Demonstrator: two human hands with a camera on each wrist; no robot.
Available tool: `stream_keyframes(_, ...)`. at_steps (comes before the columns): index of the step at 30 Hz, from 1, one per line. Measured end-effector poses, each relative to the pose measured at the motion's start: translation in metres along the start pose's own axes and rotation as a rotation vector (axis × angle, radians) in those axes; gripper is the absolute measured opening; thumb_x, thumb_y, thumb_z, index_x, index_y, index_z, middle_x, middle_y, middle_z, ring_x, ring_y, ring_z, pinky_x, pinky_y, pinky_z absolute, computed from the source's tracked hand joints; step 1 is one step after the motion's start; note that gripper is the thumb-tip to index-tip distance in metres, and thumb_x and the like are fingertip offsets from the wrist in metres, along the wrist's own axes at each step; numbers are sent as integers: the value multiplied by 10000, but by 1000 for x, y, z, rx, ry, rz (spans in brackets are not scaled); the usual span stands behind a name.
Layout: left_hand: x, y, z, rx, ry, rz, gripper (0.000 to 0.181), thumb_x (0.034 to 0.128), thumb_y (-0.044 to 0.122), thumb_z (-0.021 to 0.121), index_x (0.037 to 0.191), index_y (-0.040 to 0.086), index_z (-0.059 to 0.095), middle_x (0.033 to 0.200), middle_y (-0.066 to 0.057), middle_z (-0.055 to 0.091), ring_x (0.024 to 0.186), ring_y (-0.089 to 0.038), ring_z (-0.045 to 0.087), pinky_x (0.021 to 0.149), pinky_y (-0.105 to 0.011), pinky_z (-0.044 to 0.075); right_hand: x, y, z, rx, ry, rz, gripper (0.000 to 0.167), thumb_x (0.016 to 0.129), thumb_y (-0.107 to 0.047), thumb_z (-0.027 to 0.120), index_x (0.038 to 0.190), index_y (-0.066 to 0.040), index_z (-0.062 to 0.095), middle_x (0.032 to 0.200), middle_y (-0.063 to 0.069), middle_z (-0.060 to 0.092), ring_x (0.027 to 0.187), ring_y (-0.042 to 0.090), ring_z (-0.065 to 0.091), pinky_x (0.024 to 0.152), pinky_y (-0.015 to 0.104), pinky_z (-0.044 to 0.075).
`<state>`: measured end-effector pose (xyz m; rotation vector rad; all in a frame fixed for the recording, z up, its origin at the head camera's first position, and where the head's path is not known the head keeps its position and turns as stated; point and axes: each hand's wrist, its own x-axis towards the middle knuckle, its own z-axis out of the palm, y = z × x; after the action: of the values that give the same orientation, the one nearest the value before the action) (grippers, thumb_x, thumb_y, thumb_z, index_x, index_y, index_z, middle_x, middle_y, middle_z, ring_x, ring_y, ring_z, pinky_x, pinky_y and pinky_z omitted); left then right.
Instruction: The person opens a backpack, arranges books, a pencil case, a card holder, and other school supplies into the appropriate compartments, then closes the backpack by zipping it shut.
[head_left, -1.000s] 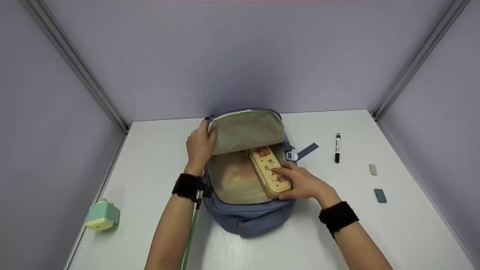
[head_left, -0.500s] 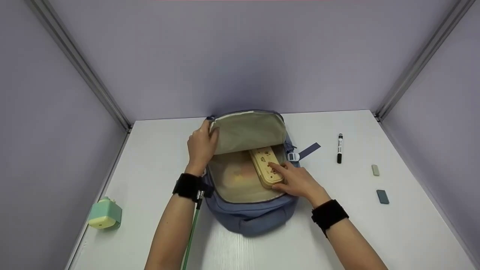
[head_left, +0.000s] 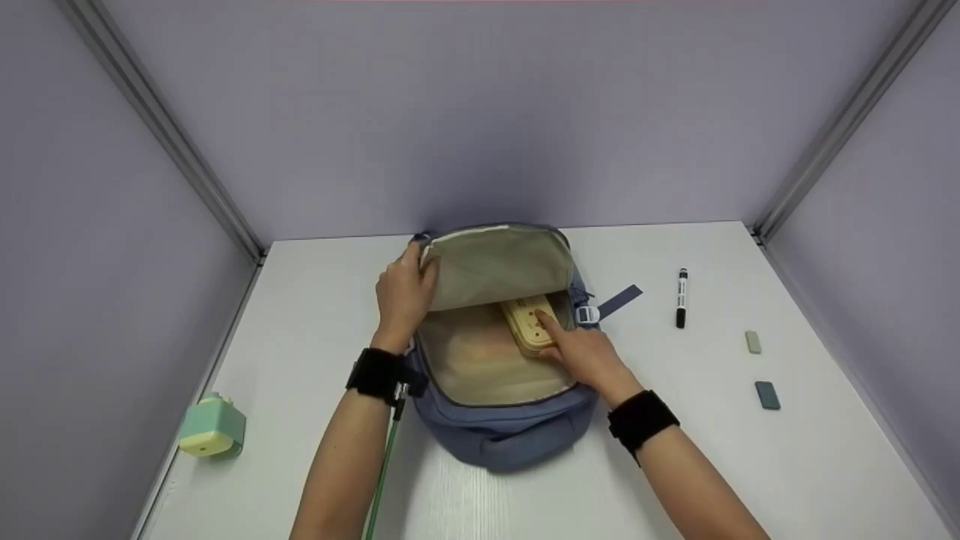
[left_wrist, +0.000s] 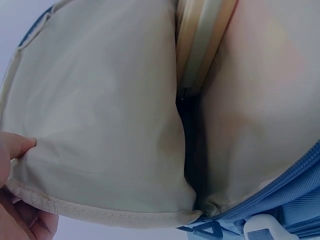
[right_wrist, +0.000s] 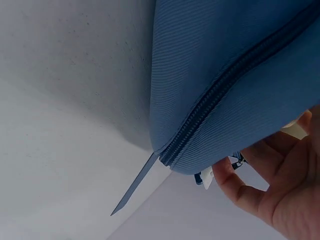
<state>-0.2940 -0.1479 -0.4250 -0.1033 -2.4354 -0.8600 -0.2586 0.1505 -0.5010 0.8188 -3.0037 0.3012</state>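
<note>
A blue backpack (head_left: 517,446) lies unzipped, its beige-lined flap (head_left: 502,266) folded up. My left hand (head_left: 403,292) pinches the flap's left edge; in the left wrist view the thumb of that hand (left_wrist: 15,150) lies on the lining. A yellow pencil case (head_left: 525,330) slants into the bag, its far end hidden under the flap. My right hand (head_left: 589,356) holds the near end of the case, index finger stretched along its top. In the right wrist view, the bag's side (right_wrist: 210,90) hides most of the case beside my right hand (right_wrist: 280,175).
On the white table (head_left: 300,337), a green and yellow sharpener (head_left: 212,429) stands at the left. A black and white marker (head_left: 682,298), a pale eraser (head_left: 753,342) and a dark teal block (head_left: 767,395) lie at the right. A blue strap (head_left: 621,301) sticks out beside the bag.
The pencil case has slid deeper under the flap, away from the bag's near edge, and my right hand has moved forward and left with it. My left hand keeps its hold on the flap.
</note>
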Motion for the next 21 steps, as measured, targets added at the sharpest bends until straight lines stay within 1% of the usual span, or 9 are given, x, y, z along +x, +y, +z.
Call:
stream_keyframes(3, 0, 0, 0, -1, 3, 0, 195, 968, 214, 635, 885, 49, 574, 631, -73, 535, 533, -250, 513, 503, -415, 399, 4, -1, 1, -28, 5, 24, 689, 918, -424, 642, 1500, -146, 397, 653, 170, 616, 577, 346, 608, 574, 496, 483)
stream_keyframes(9, -2, -2, 1, -4, -2, -8, 236, 968, 207, 632, 813, 68, 522, 599, -28, 450, 512, -212, 432, 487, -377, 342, 7, -2, 4, -32, 13, 47, 687, 914, -423, 651, 1499, -159, 404, 639, 186, 610, 574, 376, 606, 565, 514, 481)
stream_keyframes(14, -1, -3, 2, 0, -7, -3, 227, 977, 204, 620, 822, 70, 523, 594, -20, 442, 493, -196, 427, 472, -352, 325, 11, -3, 5, -54, 15, 65, 682, 913, -429, 647, 1493, -162, 407, 655, 192, 617, 572, 379, 601, 550, 514, 481)
stream_keyframes(17, -2, -3, 2, -2, -20, -4, 221, 985, 210, 607, 834, 69, 530, 591, -29, 454, 479, -194, 440, 462, -341, 323, 12, -3, 5, -71, -2, 79, 678, 922, -445, 631, 1496, -167, 400, 664, 182, 622, 571, 370, 597, 540, 505, 480)
stream_keyframes(19, -2, -3, 2, -4, -26, -11, 216, 984, 217, 609, 842, 69, 540, 593, -30, 467, 484, -200, 456, 467, -344, 331, 12, -4, 4, -74, -8, 88, 668, 929, -454, 624, 1494, -175, 404, 689, 183, 638, 583, 367, 608, 542, 505, 481)
stream_keyframes(21, -2, -4, 2, -6, -28, -22, 207, 980, 221, 615, 854, 70, 550, 593, -28, 473, 493, -207, 468, 478, -354, 339, 11, -5, 1, -74, -8, 92, 647, 937, -466, 613, 1488, -189, 418, 758, 181, 664, 625, 364, 625, 563, 504, 485)
